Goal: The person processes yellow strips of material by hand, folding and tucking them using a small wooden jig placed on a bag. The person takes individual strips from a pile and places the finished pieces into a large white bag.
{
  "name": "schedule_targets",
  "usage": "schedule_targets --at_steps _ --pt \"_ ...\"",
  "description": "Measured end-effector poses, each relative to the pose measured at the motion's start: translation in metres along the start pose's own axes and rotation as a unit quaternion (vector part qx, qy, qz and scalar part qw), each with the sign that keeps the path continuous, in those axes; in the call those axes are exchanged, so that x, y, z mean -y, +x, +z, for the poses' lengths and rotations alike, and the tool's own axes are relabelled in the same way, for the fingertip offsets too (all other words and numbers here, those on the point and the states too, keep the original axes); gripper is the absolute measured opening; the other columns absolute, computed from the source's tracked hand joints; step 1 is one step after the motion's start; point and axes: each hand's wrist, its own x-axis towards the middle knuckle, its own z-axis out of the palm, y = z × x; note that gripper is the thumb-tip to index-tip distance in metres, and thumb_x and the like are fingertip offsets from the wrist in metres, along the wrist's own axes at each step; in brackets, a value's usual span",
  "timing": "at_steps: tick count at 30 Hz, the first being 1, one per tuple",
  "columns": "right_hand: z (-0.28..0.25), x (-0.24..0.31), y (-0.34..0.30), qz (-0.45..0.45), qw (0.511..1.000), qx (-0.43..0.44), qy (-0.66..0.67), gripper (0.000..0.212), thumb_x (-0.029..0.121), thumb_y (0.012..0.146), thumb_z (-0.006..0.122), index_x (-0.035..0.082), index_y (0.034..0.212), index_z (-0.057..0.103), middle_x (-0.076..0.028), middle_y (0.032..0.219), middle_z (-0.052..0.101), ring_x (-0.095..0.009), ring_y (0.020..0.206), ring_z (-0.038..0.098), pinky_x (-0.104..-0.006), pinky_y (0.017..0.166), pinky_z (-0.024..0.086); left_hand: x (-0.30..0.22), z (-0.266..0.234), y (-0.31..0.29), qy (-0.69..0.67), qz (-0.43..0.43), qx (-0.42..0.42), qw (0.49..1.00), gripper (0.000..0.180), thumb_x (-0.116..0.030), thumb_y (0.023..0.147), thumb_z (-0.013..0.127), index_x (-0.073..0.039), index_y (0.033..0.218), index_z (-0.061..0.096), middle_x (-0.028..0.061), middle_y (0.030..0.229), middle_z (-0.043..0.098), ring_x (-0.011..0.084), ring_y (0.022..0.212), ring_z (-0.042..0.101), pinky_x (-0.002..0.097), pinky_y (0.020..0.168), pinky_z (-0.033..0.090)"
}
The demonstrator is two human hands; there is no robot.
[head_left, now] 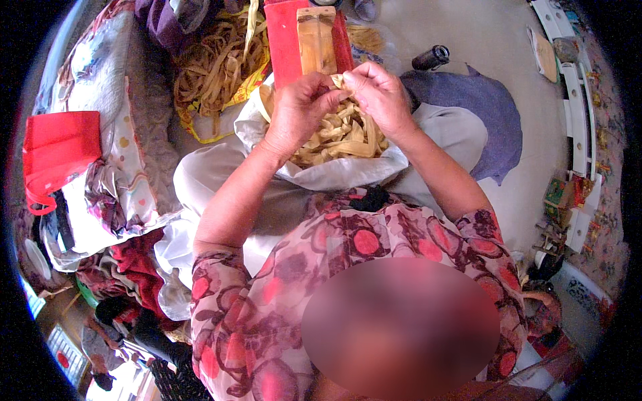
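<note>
In the head view, a small, pale yellow-tan folded strip shows a narrow, creased end, the rest hidden by fingers. It lies between the fingertips of the left hand and right hand, both pinched closed on it. Just nearer, a white cloth bag holds tan folded strips; farther stands a golden-brown wooden block.
</note>
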Motion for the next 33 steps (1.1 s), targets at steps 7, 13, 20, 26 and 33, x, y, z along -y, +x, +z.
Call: schedule_targets --at_steps 7,13,20,26,33 --pt "-0.020 0.003 0.018 0.081 0.994 -0.063 0.028 0.017 0.028 0.084 0.058 0.011 0.079 0.056 0.007 0.056 0.044 -0.002 0.043 0.034 -0.0188 0.038 0.024 -0.006 -0.004 -0.003 -0.071 -0.013 -0.006 0.997 0.004 -0.004 0.082 0.062 -0.001 0.084 0.060 0.0001 0.073 0.060 0.0048 0.064 0.053 0.0191 0.058 0.044" --pt "-0.027 -0.006 0.019 0.091 0.991 -0.044 0.085 0.016 0.025 0.082 0.062 0.011 0.078 0.054 0.007 0.058 0.045 -0.003 0.043 0.033 -0.0190 0.038 0.025 -0.001 -0.016 -0.005 -0.069 -0.026 0.004 0.997 0.009 -0.003 0.079 0.064 -0.001 0.087 0.061 0.0032 0.076 0.062 0.0109 0.067 0.057 0.0228 0.062 0.046" --pt "-0.003 -0.017 0.002 0.044 0.998 0.048 -0.014 0.011 0.016 0.087 0.056 0.007 0.084 0.050 0.004 0.060 0.044 -0.002 0.046 0.035 -0.0179 0.039 0.027 0.000 -0.004 -0.010 0.334 0.169 -0.001 0.927 0.035 -0.009 0.075 0.059 -0.005 0.109 0.049 0.0158 0.095 0.057 0.0326 0.083 0.058 0.0392 0.071 0.048" --pt "0.001 -0.005 -0.015 0.121 0.985 0.098 -0.069 0.018 0.022 0.089 0.053 0.005 0.083 0.052 0.004 0.058 0.043 -0.003 0.047 0.037 -0.0195 0.041 0.030 0.012 -0.013 -0.001 0.428 0.186 0.002 0.885 0.030 -0.006 0.075 0.054 -0.007 0.105 0.051 0.0126 0.101 0.052 0.0333 0.084 0.057 0.0397 0.069 0.049" --pt "0.031 0.048 -0.033 0.030 0.981 0.095 -0.165 0.023 0.021 0.085 0.055 0.001 0.074 0.055 0.002 0.057 0.045 -0.007 0.053 0.042 -0.0270 0.047 0.035 0.017 -0.034 0.020 0.429 0.259 -0.043 0.864 0.025 -0.013 0.072 0.057 -0.012 0.095 0.049 0.0074 0.078 0.055 0.0292 0.070 0.058 0.0419 0.057 0.045"
